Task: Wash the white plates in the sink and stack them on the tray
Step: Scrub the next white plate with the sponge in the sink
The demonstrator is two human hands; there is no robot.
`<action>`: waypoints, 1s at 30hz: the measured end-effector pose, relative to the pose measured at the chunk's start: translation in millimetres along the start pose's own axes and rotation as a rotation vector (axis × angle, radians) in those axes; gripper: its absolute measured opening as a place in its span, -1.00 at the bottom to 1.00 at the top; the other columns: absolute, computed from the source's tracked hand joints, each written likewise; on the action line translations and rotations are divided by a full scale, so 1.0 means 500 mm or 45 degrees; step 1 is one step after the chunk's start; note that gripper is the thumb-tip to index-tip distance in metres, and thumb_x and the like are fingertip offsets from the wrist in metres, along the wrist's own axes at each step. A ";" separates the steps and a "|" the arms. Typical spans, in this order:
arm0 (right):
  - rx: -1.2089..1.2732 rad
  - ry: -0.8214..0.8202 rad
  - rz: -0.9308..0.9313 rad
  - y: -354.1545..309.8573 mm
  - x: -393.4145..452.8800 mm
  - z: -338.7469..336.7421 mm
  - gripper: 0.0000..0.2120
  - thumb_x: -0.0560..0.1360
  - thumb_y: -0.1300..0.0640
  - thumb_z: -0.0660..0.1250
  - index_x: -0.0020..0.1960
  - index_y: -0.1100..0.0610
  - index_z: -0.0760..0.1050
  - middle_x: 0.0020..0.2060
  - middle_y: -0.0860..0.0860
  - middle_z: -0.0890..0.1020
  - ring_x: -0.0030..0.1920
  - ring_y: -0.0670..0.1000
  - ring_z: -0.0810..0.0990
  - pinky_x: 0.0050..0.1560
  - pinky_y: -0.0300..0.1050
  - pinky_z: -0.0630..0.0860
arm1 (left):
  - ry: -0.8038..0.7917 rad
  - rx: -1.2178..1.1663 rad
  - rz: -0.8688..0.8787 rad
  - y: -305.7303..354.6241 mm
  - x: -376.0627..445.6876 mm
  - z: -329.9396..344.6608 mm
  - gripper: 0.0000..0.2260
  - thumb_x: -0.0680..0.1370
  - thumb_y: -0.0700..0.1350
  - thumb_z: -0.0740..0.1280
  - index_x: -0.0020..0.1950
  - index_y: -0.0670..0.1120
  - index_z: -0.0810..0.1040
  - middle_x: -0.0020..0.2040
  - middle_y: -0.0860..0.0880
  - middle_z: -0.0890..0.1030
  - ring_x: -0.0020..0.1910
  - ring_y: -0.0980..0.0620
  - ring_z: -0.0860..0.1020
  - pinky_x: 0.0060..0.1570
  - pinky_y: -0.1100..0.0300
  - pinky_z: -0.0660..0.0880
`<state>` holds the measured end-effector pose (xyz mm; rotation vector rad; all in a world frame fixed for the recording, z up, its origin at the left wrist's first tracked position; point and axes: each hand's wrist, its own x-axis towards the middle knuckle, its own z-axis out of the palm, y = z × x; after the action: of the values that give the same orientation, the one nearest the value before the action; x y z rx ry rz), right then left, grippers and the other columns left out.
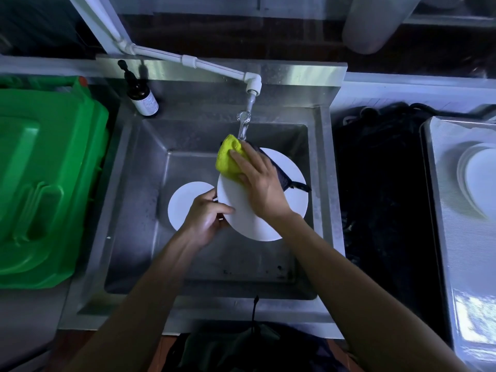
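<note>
Head view looks down into a steel sink [128, 210]. Over the sink, the left hand [205, 220] grips the near-left rim of a white plate [241, 210], fingers curled round its edge. The right hand [259, 183] presses a yellow sponge [228, 159] flat against the plate's upper part, just below the tap [244, 124]. A second plate [182, 202] lies on the sink floor, left of the held one. Right of the sink, washed plates [480, 181] rest on a metal tray [442, 210]. A brown bottle [142, 99] stands at the sink's back-left corner.
</note>
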<state>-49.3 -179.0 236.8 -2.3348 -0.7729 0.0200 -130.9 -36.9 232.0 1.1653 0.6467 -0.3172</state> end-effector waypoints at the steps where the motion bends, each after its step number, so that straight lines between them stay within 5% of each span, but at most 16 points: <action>1: -0.010 0.035 0.033 0.008 0.010 -0.001 -0.54 0.61 0.21 0.21 0.51 0.10 0.36 0.53 0.14 0.29 0.43 0.30 0.34 0.38 0.24 0.31 | 0.005 -0.008 -0.005 -0.001 0.000 0.002 -0.58 0.25 -0.35 0.36 0.08 -0.15 0.67 0.00 -0.14 0.71 -0.13 -0.12 0.69 -0.18 0.00 0.61; 14: -0.097 0.124 0.313 0.086 -0.002 -0.040 -0.50 0.62 0.26 0.19 0.54 0.08 0.29 0.57 0.09 0.20 0.44 0.24 0.29 0.37 0.15 0.29 | 0.126 -0.144 -0.003 0.002 -0.003 0.011 -0.60 0.24 -0.31 0.34 0.05 -0.09 0.67 0.00 -0.12 0.72 -0.17 -0.09 0.69 -0.30 0.06 0.60; 30: 0.186 0.193 0.530 -0.032 -0.126 0.065 -0.46 0.56 0.38 0.21 0.52 0.18 0.31 0.54 0.21 0.22 0.41 0.30 0.32 0.40 0.22 0.29 | 0.339 -0.367 0.051 0.000 0.030 0.027 -0.62 0.41 -0.49 0.21 -0.03 -0.09 0.64 -0.09 -0.13 0.69 -0.15 -0.16 0.62 -0.05 -0.01 0.52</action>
<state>-116.5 -183.6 209.7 -2.2856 -0.1962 0.0776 -114.9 -47.8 226.1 0.9484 0.8696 -0.0308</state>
